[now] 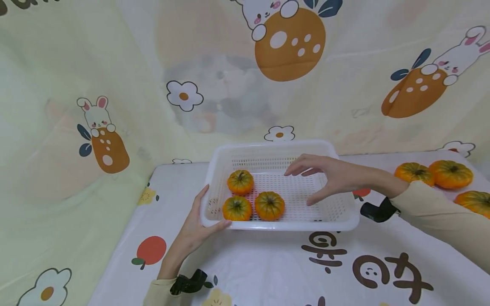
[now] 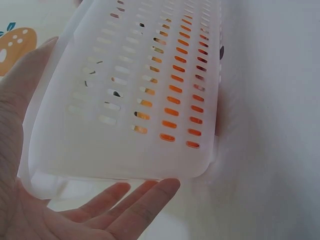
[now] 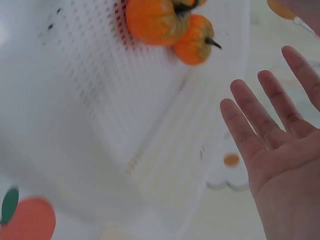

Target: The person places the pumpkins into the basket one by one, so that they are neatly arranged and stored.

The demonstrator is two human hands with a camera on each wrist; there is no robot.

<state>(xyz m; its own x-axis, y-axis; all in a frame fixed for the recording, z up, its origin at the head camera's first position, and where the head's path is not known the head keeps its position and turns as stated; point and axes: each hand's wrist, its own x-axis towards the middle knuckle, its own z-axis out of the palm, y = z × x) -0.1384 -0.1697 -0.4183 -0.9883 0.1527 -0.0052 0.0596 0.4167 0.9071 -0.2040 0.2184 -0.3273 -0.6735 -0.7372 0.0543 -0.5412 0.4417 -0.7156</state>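
A white perforated plastic basket [image 1: 283, 226] sits on the table, with three small orange-green pumpkins in its left half: one behind [image 1: 240, 182], one at front left [image 1: 237, 208], one nearer the middle [image 1: 269, 206]. My left hand [image 1: 195, 231] holds the basket's front left corner, thumb on the rim and fingers along the outer side. In the left wrist view, orange shows through the slots of the basket wall [image 2: 115, 155]. Over the basket's right half hovers my right hand [image 1: 325, 172], fingers spread and nothing in them; the right wrist view shows its bare palm [image 3: 290, 170].
More pumpkins lie on the table at the far right: a pair side by side [image 1: 451, 174] and another [image 1: 474, 202] closer to me. A printed cloth [image 1: 229, 114] hangs right behind the basket. Each wrist wears a black strap [image 1: 189, 282].
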